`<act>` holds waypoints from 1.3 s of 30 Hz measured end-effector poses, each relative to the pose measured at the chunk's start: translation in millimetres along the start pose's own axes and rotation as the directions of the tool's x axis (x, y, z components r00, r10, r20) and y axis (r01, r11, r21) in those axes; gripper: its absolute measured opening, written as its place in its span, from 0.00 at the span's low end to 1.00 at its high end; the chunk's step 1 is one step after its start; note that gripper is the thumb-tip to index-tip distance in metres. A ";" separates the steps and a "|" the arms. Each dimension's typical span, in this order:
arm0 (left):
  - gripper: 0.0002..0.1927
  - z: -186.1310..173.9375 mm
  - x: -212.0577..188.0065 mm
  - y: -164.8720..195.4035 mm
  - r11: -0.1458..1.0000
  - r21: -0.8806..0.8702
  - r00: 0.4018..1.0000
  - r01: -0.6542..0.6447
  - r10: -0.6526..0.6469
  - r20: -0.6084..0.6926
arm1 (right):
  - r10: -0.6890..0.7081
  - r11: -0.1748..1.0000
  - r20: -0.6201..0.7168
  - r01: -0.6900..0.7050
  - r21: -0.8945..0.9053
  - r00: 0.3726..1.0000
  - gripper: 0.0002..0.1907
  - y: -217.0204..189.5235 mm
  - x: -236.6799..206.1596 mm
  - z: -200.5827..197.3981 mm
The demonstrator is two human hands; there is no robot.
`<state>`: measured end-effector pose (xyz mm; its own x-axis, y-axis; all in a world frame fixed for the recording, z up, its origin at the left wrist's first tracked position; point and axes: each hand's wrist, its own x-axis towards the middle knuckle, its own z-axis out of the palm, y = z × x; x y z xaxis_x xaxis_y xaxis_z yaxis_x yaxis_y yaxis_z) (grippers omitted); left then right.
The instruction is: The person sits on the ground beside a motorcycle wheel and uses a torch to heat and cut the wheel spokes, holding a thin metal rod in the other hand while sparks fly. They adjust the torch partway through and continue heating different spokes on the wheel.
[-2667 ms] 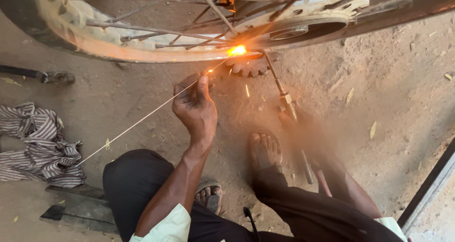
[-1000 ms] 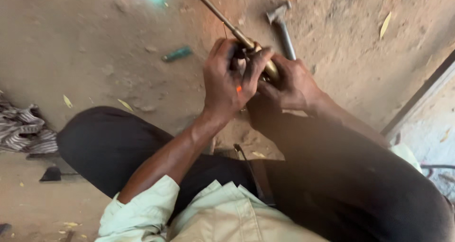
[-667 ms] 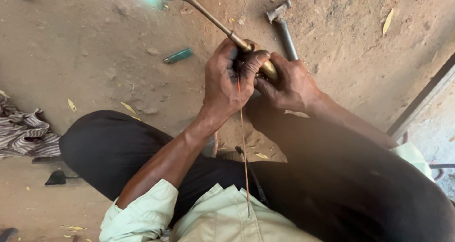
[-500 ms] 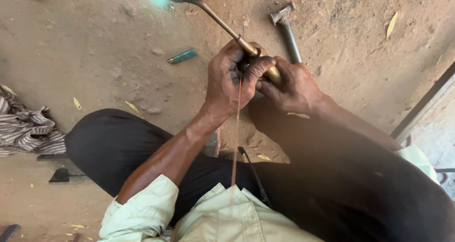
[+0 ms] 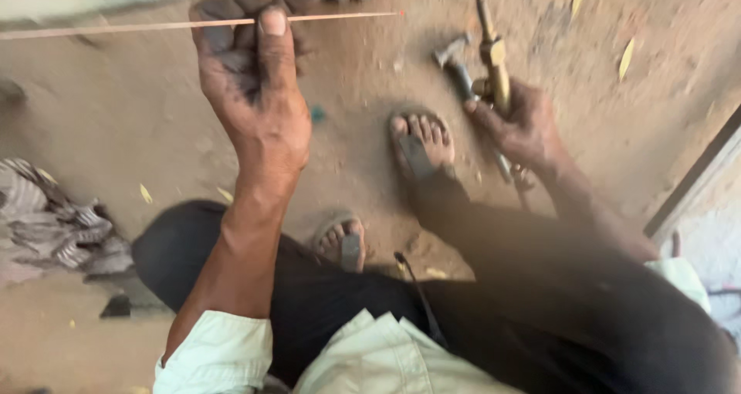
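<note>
Left hand [image 5: 255, 85] grip closed on thin straight metal rod [image 5: 154, 26], right hand [image 5: 521, 128] grip wrapped round brass torch [image 5: 492, 54], hammer [image 5: 463, 74] on dusty earthen floor [image 5: 363, 93]

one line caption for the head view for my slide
Left hand holds a thin rod, right hand grips a brass torch above a dirt floor.

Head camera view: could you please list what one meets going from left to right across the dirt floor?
Crumpled striped grey cloth → left hand pinching a thin metal rod → sandalled foot → steel hammer → right hand gripping a brass torch → yellow dry leaf.
</note>
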<state>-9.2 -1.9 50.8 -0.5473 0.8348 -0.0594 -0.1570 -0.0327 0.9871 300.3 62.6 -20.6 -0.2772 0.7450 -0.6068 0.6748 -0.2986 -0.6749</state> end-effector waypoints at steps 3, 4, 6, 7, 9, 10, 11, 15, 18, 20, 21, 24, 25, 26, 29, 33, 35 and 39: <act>0.15 8.3 20.4 -5.9 0.985 0.165 0.987 -0.051 0.075 -0.142 | -0.076 0.997 -0.004 0.076 0.029 0.997 0.25 -7.7 6.7 6.2; 0.17 10.8 21.9 -9.2 0.987 0.142 0.979 -0.071 0.097 -0.179 | -0.486 0.799 -0.083 0.404 -0.446 0.870 0.29 -13.4 2.6 8.5; 0.22 19.0 23.2 -20.1 0.995 0.028 0.956 -0.092 0.097 -0.278 | -0.646 0.535 -0.067 0.389 -0.750 0.760 0.31 -29.5 4.2 8.8; 0.19 20.6 26.3 -27.0 0.990 0.038 0.939 -0.138 0.143 -0.312 | -0.459 0.704 -0.136 0.266 -0.659 0.878 0.29 -38.8 8.8 7.7; 0.15 24.8 23.7 -43.0 0.982 0.064 0.901 -0.180 0.191 -0.389 | 0.017 0.903 -0.150 -0.079 -0.422 0.989 0.25 -52.4 11.3 5.5; 0.14 26.2 21.1 -50.9 0.986 -0.049 0.903 -0.161 0.127 -0.410 | 0.267 0.912 -0.097 -0.284 -0.297 0.959 0.23 -56.6 11.9 3.8; 0.14 27.1 20.8 -57.7 0.976 -0.163 0.905 -0.146 0.065 -0.421 | 0.264 0.914 -0.094 -0.280 -0.294 0.960 0.22 -59.8 12.5 2.9; 0.11 29.9 17.0 -75.5 0.981 -0.190 0.888 -0.028 -0.063 -0.455 | 0.295 0.897 -0.095 -0.310 -0.314 0.951 0.22 -61.1 17.5 -4.2; 0.11 30.0 14.9 -80.3 0.996 -0.082 0.871 0.026 -0.063 -0.487 | 0.314 0.883 -0.109 -0.333 -0.331 0.943 0.22 -55.4 21.8 -6.2; 0.10 28.9 14.3 -80.5 0.991 -0.132 0.876 0.022 -0.082 -0.476 | 0.311 0.881 -0.120 -0.333 -0.336 0.943 0.21 -48.7 23.8 -5.2; 0.10 29.1 14.7 -80.5 0.987 -0.158 0.877 0.018 -0.091 -0.471 | 0.303 0.881 -0.126 -0.328 -0.341 0.945 0.20 -44.3 25.1 -5.6; 0.10 28.6 15.2 -78.7 0.980 -0.197 0.883 -0.003 -0.089 -0.460 | 0.149 0.905 -0.103 -0.178 -0.385 0.983 0.18 -26.3 29.4 -3.9; 0.10 28.7 14.6 -78.1 0.980 -0.199 0.884 -0.006 -0.088 -0.459 | 0.077 0.909 -0.085 -0.105 -0.404 0.993 0.18 -19.3 30.5 -3.1; 0.10 29.1 15.0 -77.7 0.979 -0.201 0.886 -0.010 -0.085 -0.457 | 0.034 0.884 -0.070 -0.062 -0.463 0.997 0.16 -12.2 32.6 -2.5; 0.10 28.3 14.4 -76.8 0.981 -0.195 0.893 -0.024 -0.066 -0.445 | -0.108 0.752 -0.022 0.067 -0.655 0.994 0.14 6.4 36.0 0.5; 0.10 29.6 14.0 -77.9 0.979 -0.200 0.901 -0.033 -0.058 -0.430 | -0.214 0.606 0.030 0.157 -0.780 0.976 0.12 13.3 36.1 0.2; 0.11 30.9 14.3 -78.4 0.980 -0.199 0.899 -0.020 -0.069 -0.432 | -0.175 0.673 0.016 0.131 -0.728 0.984 0.12 10.5 36.7 -1.9; 0.12 31.7 14.8 -77.9 0.984 -0.177 0.896 -0.024 -0.058 -0.440 | -0.107 0.793 -0.057 0.050 -0.608 0.993 0.13 -8.0 32.7 -3.1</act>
<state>21.0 30.5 -22.2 -0.8431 0.5083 -0.1757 -0.2871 -0.1492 0.9462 288.0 91.1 -33.7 -0.3082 0.8052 -0.5066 0.9365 0.1634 -0.3102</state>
